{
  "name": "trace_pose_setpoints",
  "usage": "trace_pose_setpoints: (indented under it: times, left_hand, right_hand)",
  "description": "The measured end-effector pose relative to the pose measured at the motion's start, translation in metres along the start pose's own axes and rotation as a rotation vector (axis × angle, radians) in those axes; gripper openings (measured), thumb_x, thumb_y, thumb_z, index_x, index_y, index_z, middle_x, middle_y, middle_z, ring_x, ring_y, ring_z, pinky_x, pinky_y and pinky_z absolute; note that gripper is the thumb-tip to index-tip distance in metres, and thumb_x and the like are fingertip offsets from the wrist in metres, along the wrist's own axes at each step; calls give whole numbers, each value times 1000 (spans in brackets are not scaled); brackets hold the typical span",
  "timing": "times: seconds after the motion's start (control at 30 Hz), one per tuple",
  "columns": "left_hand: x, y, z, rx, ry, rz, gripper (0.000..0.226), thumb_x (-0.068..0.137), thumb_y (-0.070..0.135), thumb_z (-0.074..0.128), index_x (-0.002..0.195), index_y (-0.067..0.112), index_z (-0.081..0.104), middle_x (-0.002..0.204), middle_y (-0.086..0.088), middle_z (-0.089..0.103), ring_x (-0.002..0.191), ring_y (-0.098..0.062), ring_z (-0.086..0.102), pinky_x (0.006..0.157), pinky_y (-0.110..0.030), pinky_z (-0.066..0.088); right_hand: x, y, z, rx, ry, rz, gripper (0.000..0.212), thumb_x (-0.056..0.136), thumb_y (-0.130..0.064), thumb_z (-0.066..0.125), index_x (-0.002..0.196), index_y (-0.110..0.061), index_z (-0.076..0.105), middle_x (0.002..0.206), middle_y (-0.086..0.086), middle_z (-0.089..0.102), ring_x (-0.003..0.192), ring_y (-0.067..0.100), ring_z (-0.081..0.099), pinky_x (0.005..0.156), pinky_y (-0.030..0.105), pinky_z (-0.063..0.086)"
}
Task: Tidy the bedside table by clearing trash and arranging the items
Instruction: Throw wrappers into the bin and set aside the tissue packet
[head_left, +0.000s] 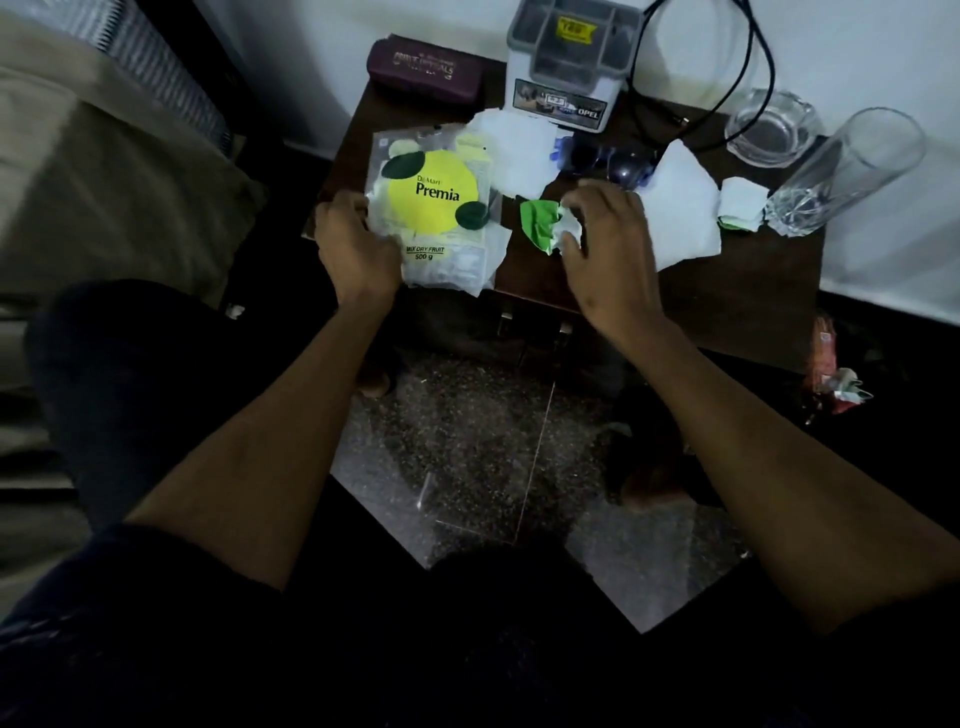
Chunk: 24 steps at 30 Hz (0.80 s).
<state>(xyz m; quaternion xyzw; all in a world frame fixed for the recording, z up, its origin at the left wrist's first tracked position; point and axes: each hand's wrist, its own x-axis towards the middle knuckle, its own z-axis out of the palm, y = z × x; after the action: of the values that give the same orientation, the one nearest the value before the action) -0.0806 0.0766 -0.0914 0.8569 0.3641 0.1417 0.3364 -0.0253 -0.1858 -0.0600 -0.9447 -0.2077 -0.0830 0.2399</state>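
Right now left hand (353, 244) is gripping the Premia packet (441, 208) overhanging the bedside table (727, 301) front edge; right hand (608, 244), fingers curled, is pinching the green-white wrapper (545, 226) beside the packet.

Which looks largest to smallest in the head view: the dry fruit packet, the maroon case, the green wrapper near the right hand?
1. Dry fruit packet, clearly the largest.
2. Maroon case; it lies farther from the camera, so its real size is unsure.
3. Green wrapper, partly hidden by the right hand.

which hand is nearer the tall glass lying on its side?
Right. The right hand sits mid-table on the green wrapper, left of the tall glass; the left hand holds the Premia packet at the far edge.
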Motion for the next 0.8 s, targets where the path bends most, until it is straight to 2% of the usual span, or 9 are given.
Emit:
trace_pose_setpoints:
  times: [0.1, 0.2, 0.3, 0.37, 0.47, 0.53, 0.63, 0.7, 0.8]
  left_hand:
    - [0, 2, -8, -134, 33, -25, 40, 74, 4, 67, 112, 12, 73, 100, -2, 77, 96, -22, 75, 86, -34, 61]
    - [5, 4, -22, -279, 67, -17, 38, 73, 4, 67, 108, 14, 77, 88, 6, 74, 84, -8, 72, 81, -25, 59]
    - [16, 7, -36, -436, 113, 12, 38, 71, 5, 70, 106, 15, 80, 84, 11, 74, 75, 5, 68, 77, -21, 58]
    - [23, 9, -45, -573, 114, 17, 36, 69, 4, 72, 102, 15, 82, 87, 5, 79, 79, -4, 73, 77, -29, 62]
    - [31, 12, -55, -764, 106, -24, 36, 68, 2, 71, 90, 27, 85, 90, -4, 83, 86, -21, 76, 81, -42, 64]
    - [33, 13, -55, -834, 95, -70, 36, 70, -1, 71, 89, 26, 85, 93, -11, 83, 87, -24, 76, 82, -42, 63]
    - [38, 9, -47, -855, 83, -149, 33, 71, -1, 70, 96, 15, 84, 100, -26, 80, 83, -28, 73, 76, -41, 60]
    - [40, 7, -43, -884, 63, -197, 33, 70, -2, 70, 97, 11, 83, 96, -28, 78, 81, -31, 71, 75, -44, 58]
    - [35, 12, -42, -982, 46, -186, 31, 74, -9, 66, 98, 6, 78, 87, -12, 77, 79, -23, 72, 75, -35, 58]
  right_hand:
    - [9, -22, 13, 4, -13, -55, 35, 92, -12, 71, 127, -11, 65, 132, 10, 64, 121, 31, 57, 105, 42, 49]
    - [12, -28, 25, -63, -81, -28, 41, 93, -14, 72, 133, -12, 63, 134, 13, 63, 121, 35, 58, 105, 45, 49]
    - [7, -25, 36, -102, -115, -1, 48, 91, 6, 67, 136, -11, 64, 136, 15, 62, 119, 36, 58, 103, 46, 51]
    - [7, -21, 41, -80, -88, 3, 51, 86, 17, 60, 129, -10, 69, 132, 14, 64, 116, 35, 58, 97, 46, 54]
    - [13, -14, 41, 15, -32, 39, 50, 84, 24, 51, 114, -8, 75, 121, 14, 69, 109, 32, 62, 89, 40, 56]
    - [16, -13, 36, 80, 5, 63, 51, 81, 25, 49, 109, -8, 76, 115, 12, 73, 107, 29, 64, 88, 31, 51]
    - [19, -15, 26, 122, 34, 84, 47, 85, 20, 48, 109, -8, 79, 115, 9, 76, 108, 25, 66, 87, 17, 39]
    - [21, -17, 20, 143, 45, 93, 46, 88, 18, 50, 110, -9, 80, 115, 8, 78, 109, 24, 68, 91, 18, 43]
    - [19, -21, 1, 281, 83, 116, 41, 91, 11, 54, 109, -13, 81, 113, 1, 79, 109, 17, 71, 100, 31, 55]
